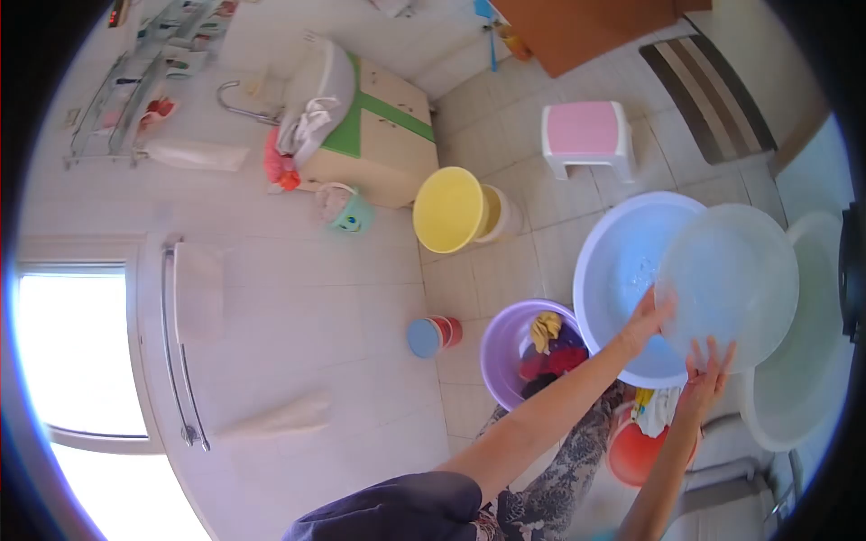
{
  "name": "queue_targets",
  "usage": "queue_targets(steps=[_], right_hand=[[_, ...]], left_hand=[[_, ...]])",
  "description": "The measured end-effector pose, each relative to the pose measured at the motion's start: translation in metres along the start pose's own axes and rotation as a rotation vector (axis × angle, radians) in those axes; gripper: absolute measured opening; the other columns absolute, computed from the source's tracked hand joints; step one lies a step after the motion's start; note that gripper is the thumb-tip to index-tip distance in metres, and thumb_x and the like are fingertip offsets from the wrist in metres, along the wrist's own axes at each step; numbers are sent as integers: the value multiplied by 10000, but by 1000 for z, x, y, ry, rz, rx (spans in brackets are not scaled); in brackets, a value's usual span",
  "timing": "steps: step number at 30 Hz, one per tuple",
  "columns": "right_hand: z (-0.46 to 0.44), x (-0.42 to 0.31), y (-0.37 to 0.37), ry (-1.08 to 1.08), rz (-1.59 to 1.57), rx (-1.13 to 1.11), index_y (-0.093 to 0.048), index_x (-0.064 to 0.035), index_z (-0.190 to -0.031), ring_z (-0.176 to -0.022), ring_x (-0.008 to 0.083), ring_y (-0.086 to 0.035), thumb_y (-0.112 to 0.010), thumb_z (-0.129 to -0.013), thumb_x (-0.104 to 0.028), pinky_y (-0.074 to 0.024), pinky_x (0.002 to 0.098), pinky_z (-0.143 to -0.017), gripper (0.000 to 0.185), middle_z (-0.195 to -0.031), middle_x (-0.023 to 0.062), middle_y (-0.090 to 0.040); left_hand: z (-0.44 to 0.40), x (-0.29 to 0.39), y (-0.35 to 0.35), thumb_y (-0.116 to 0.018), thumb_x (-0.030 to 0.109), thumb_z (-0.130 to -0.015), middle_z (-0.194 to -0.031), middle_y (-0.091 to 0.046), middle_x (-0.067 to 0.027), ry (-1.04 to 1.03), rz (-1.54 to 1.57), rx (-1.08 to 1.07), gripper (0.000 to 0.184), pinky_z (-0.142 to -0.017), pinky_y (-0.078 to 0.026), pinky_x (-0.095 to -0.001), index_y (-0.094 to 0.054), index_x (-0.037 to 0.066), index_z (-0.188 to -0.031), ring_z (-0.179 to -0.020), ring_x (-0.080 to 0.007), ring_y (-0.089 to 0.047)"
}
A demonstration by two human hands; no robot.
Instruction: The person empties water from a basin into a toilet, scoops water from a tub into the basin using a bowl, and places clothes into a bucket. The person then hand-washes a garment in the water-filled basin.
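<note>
A translucent white round basin (pixel 731 284) is tilted over the right part of a large pale blue basin (pixel 595 270), which has some bubbly water inside. My left hand (pixel 648 323) grips its near left edge. Under its lower edge, my right hand (pixel 708 374) supports it with the fingers spread against the plastic. Beside the blue basin, a purple basin (pixel 496 361) holds dark, red and yellow cloths.
A red bucket (pixel 636 455) with cloths is near my legs. A pale green tub (pixel 794 397) stands at the right. Farther off are a pink-topped stool (pixel 584 128), a yellow basin (pixel 448 210), a red-and-blue bucket (pixel 424 337) and a sink cabinet (pixel 392 149).
</note>
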State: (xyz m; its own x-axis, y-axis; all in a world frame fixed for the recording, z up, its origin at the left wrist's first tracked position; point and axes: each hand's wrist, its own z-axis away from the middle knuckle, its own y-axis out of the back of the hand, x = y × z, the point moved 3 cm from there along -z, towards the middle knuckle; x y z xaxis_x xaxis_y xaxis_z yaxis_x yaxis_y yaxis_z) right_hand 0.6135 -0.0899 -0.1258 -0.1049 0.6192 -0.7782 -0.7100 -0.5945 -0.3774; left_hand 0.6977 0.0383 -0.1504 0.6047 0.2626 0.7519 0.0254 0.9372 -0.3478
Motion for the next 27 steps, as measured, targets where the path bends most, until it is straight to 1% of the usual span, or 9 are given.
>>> queue_targets(steps=[3,5,8,9,11,14,18,24,27], right_hand=[[-4,6,-6,-43,-68,-231,-225,-90,-1334,-1033,272,-509,-448,-878,-190,-475,295,-749,518,-1213,155,-446],[-3,1,-19,-42,-123,-399,-226,-75,-1330,-1089,273,-465,-437,-885,-256,-449,339,-813,525,-1231,163,-423],[-34,31,4,-317,-631,-156,-288,-64,-1293,-1110,251,-437,-409,-882,-361,-395,378,-880,521,-1215,149,-432],[-49,44,10,-363,-569,-114,-317,-70,-1271,-1100,243,-441,-405,-878,-377,-391,380,-885,506,-1201,136,-443],[-74,68,11,-453,-447,-29,-373,-81,-1227,-1082,228,-448,-396,-871,-408,-381,385,-893,484,-1174,111,-464],[-88,87,-20,-528,-583,-306,-476,-81,-1125,-1065,225,-459,-423,-863,-370,-378,383,-903,394,-1173,74,-484],[-107,109,-32,-571,-611,-299,-478,-74,-1125,-1026,209,-492,-440,-854,-321,-411,375,-858,368,-1104,72,-527],[-104,110,-44,-578,-574,-314,-493,-56,-1097,-979,216,-518,-487,-832,-263,-430,361,-822,336,-1053,86,-546],[-100,107,-36,-573,-514,-334,-500,-47,-1083,-955,219,-531,-510,-822,-234,-440,354,-803,321,-1028,94,-556]], left_hand=[[25,22,2,-516,302,-842,-1011,-533,-17,181,-99,-133,570,-656,-473,-277,-245,183,-1329,-775,-126,-548],[29,29,8,-483,189,-852,-1037,-531,-32,105,-56,-122,547,-644,-478,-283,-228,172,-1336,-783,-122,-551],[36,36,18,-453,89,-848,-1063,-531,-56,-66,-87,-9,541,-604,-489,-291,-226,141,-1336,-777,-138,-570],[38,39,20,-447,68,-844,-1069,-532,-65,-135,-111,44,540,-586,-493,-293,-229,128,-1334,-771,-147,-580],[41,43,30,-443,37,-827,-1086,-528,-104,-228,-223,93,560,-606,-491,-296,-217,106,-1335,-780,-193,-588],[56,64,38,-443,-10,-784,-1132,-498,-160,-451,-505,160,608,-629,-482,-292,-203,81,-1335,-792,-267,-586],[81,102,33,-459,-56,-705,-1163,-454,-222,-665,-758,232,676,-656,-470,-300,-221,67,-1326,-805,-354,-556],[105,126,23,-499,-48,-678,-1142,-459,-228,-590,-858,149,679,-684,-461,-348,-258,39,-1306,-807,-366,-545],[108,136,22,-509,-25,-691,-1149,-456,-229,-699,-903,159,656,-727,-462,-339,-265,16,-1298,-865,-374,-539]])
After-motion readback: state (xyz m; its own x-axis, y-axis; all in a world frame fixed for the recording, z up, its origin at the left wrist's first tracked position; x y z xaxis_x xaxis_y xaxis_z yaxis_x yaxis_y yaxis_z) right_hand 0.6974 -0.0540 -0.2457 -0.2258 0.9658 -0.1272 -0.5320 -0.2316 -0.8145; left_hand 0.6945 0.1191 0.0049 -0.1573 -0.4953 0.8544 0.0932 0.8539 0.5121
